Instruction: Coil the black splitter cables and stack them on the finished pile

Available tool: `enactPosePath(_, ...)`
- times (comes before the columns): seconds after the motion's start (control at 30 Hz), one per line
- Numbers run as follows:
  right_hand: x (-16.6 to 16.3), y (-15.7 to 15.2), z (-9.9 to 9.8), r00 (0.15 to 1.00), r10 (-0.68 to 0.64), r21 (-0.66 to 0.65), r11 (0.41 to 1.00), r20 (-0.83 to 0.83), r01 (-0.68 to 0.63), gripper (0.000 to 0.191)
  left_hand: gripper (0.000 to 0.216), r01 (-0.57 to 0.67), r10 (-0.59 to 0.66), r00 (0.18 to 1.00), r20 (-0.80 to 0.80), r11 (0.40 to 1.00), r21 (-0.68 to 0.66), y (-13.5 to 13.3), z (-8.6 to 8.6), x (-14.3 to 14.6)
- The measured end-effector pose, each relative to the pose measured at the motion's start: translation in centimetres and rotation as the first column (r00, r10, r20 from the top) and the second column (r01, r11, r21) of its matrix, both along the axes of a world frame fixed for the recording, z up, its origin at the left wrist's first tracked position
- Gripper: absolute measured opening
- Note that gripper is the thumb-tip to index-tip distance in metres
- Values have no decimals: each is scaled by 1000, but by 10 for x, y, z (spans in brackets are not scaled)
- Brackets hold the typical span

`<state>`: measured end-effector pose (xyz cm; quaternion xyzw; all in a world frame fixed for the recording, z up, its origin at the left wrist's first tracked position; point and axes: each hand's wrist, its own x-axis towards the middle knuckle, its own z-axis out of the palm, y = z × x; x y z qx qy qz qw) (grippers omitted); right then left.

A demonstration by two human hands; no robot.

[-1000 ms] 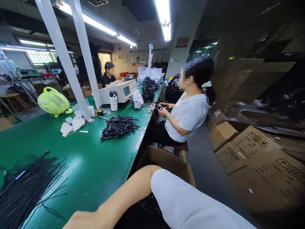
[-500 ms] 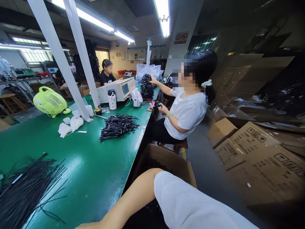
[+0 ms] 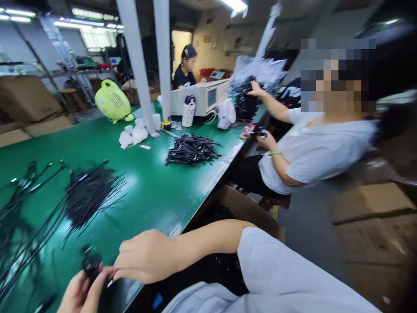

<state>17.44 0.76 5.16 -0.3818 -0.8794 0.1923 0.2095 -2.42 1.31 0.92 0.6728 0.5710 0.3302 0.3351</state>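
Low on the left, my left hand [image 3: 83, 292] is closed on a small black cable bundle [image 3: 91, 263], which is blurred. My right hand [image 3: 146, 256] reaches in from the right, its fingertips pinched together at my left thumb. Something small and shiny shows below the pinch, but I cannot make out what the right fingers hold. Beyond my hands, a fanned bunch of thin black cable ties [image 3: 89, 195] lies on the green table [image 3: 140, 191]. Several longer black cables [image 3: 29, 243] spread to the left of it, smeared by motion.
A pile of black cables [image 3: 192, 150] lies farther along the table. Behind it stand a green fan [image 3: 112, 101], white posts and a white instrument [image 3: 202, 98]. A co-worker in a white shirt [image 3: 325, 143] sits at right. An open carton [image 3: 250, 206] stands beside the table edge.
The view has swung left and down. Both my hands have come into sight, where before only my right forearm and a bit of that hand showed. More black cables appear at left.
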Motion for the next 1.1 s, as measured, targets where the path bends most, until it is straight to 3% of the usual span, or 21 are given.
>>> enactPosePath(0.07, 2, -7, 0, 999, 30, 212, 977, 42, -38, 32, 18, 100, -60, 985, -159, 960, 262, -5, -10, -9)
enactPosePath(0.1, 0, -8, -3, 995, 51, 272, 960, 84, -73, 32, 18, 212, -106, 955, -278, 898, 386, -6, -13, -10)
enactPosePath(0.13, -2, -7, -7, 990, 37, 306, 949, 137, -78, 32, 19, 333, -142, 906, -398, 820, 465, -6, -13, -9)
enactPosePath(0.2, -7, -3, -17, 970, -32, 230, 973, 241, -25, 29, 18, 486, -154, 812, -563, 712, 507, -3, -10, -4)
enactPosePath(0.27, -1, 5, -25, 943, -81, 96, 994, 323, 53, 28, 23, 478, -94, 794, -601, 708, 520, 1, -2, 0)
enactPosePath(0.37, 43, 24, -25, 885, -284, 99, 959, 370, 266, 27, 51, 281, 30, 862, -505, 802, 527, 1, 2, -8)
enactPosePath(0.43, 95, 41, -15, 739, -573, 213, 819, 354, 534, 32, 53, 203, 40, 878, -476, 870, 449, -4, -4, -23)
enactPosePath(0.5, 156, 57, -2, 503, -825, 377, 566, 258, 733, 37, 46, 226, -26, 870, -492, 909, 350, -10, -19, -40)
enactPosePath(0.57, 213, 70, 10, 287, -943, 509, 332, 166, 794, 39, 42, 292, -103, 852, -513, 908, 301, -11, -37, -55)
enactPosePath(0.63, 255, 80, 15, 150, -976, 562, 215, 161, 798, 39, 39, 363, -157, 835, -528, 878, 313, -8, -55, -65)
enactPosePath(0.67, 269, 84, 14, 109, -975, 566, 202, 194, 799, 38, 39, 400, -181, 825, -535, 856, 327, -5, -62, -69)
enactPosePath(0.77, 291, 94, 4, 62, -946, 542, 235, 317, 807, 35, 40, 485, -230, 799, -556, 793, 369, 3, -77, -73)
enactPosePath(0.83, 294, 97, -1, 58, -935, 533, 250, 351, 808, 35, 40, 515, -249, 788, -564, 768, 381, 5, -78, -74)
enactPosePath(0.9, 292, 97, -1, 69, -931, 524, 262, 359, 810, 35, 40, 500, -239, 795, -558, 779, 378, 2, -71, -73)
enactPosePath(0.97, 284, 91, 3, 96, -932, 526, 280, 349, 803, 37, 40, 409, -152, 826, -542, 824, 391, -3, -56, -72)
enactPosePath(1.03, 270, 83, 7, 137, -947, 561, 284, 289, 778, 43, 41, 242, 37, 848, -528, 860, 450, -8, -36, -75)
enactPosePath(1.1, 253, 78, 4, 226, -955, 601, 295, 191, 742, 50, 42, 90, 231, 808, -542, 861, 501, -10, -17, -84)
